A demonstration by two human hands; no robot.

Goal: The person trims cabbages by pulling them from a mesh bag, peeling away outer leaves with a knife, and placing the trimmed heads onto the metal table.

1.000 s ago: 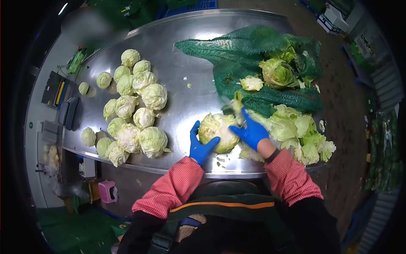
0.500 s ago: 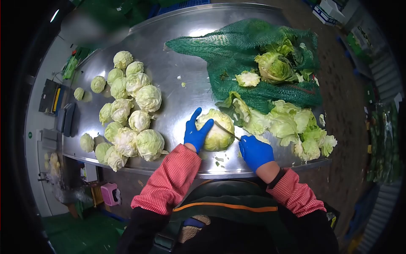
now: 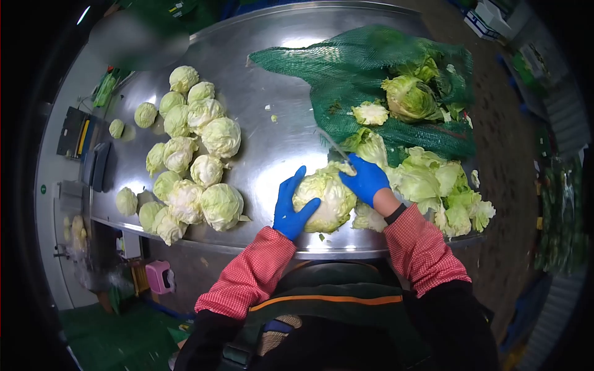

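Note:
A pale green cabbage [image 3: 327,201] rests on the steel table near its front edge. My left hand [image 3: 289,207], in a blue glove, holds it from the left side, thumb and fingers spread around it. In my right hand [image 3: 366,180], also gloved in blue, is a knife [image 3: 334,144] whose thin blade points up and to the left, above the cabbage. The fingers of that hand are closed round the handle, which they hide, and they sit against the cabbage's upper right side. Loose outer leaves [image 3: 366,146] lie just beyond the right hand.
Several trimmed cabbages [image 3: 204,170] are grouped on the left of the steel table [image 3: 260,142]. A green mesh sack [image 3: 334,93] lies at the back right, with a leafy cabbage [image 3: 411,102] on it. Cut leaves [image 3: 442,185] are piled at the right.
My right hand has moved up and left with the knife, whose blade has left the cabbage's surface. The cabbage has turned and shifted slightly right, my left hand still on it.

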